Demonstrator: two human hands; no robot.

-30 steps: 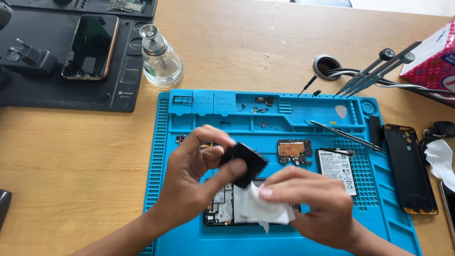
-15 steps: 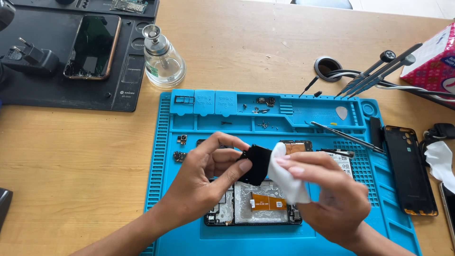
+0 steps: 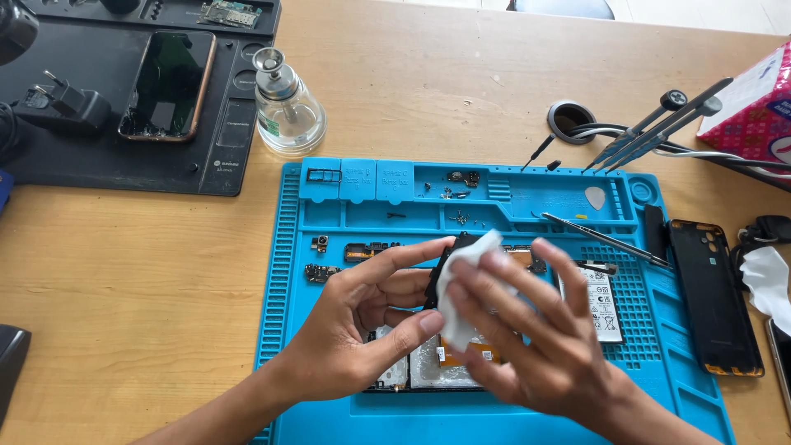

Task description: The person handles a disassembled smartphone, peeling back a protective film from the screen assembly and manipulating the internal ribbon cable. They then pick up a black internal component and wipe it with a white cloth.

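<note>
A: Hands — what did each hold?

B: Left hand (image 3: 354, 338) pinched a small black part (image 3: 441, 268) by its edges. Right hand (image 3: 535, 338) pressed a white wipe (image 3: 465, 272) flat against it, fingers closed over the wipe.

A: Where was the part?

B: Lifted above the blue mat (image 3: 329, 206), over an opened phone (image 3: 428, 367), with a battery (image 3: 601, 301) just right.

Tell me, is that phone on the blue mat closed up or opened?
Opened: the phone lies with its insides exposed on the blue mat, its back cover set aside.
</note>
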